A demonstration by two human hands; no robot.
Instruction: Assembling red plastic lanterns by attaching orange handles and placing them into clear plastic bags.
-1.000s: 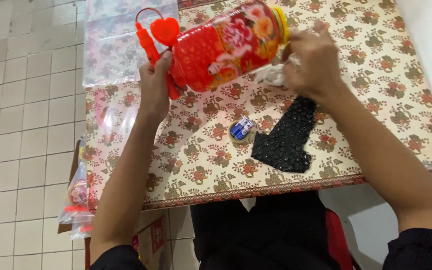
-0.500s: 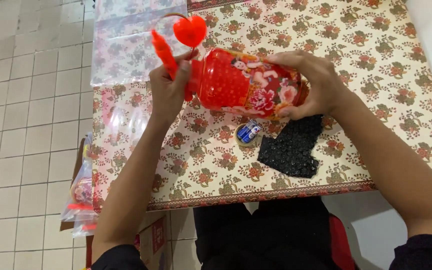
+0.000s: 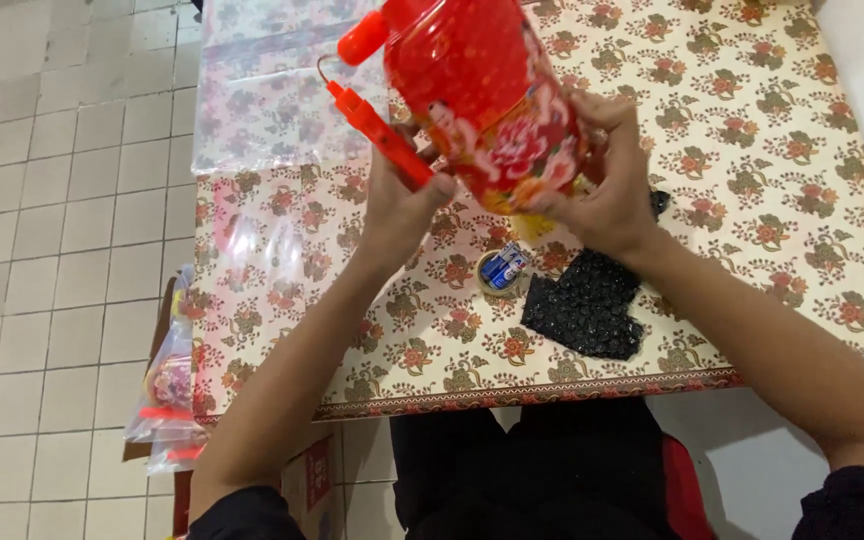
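Held above a floral-patterned table [image 3: 752, 180], a red translucent plastic lantern with flower print [image 3: 482, 100] is gripped at its lower end by both hands, left hand [image 3: 402, 205] pinching its red stick handle [image 3: 382, 135], right hand [image 3: 607, 200] cupping the base, steadying it.

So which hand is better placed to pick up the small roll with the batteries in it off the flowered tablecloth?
Probably the right hand: it grips the red flowered plastic lantern almost directly above the small roll holding batteries. The left hand sits farther off, pinching the lantern's red handle stick.
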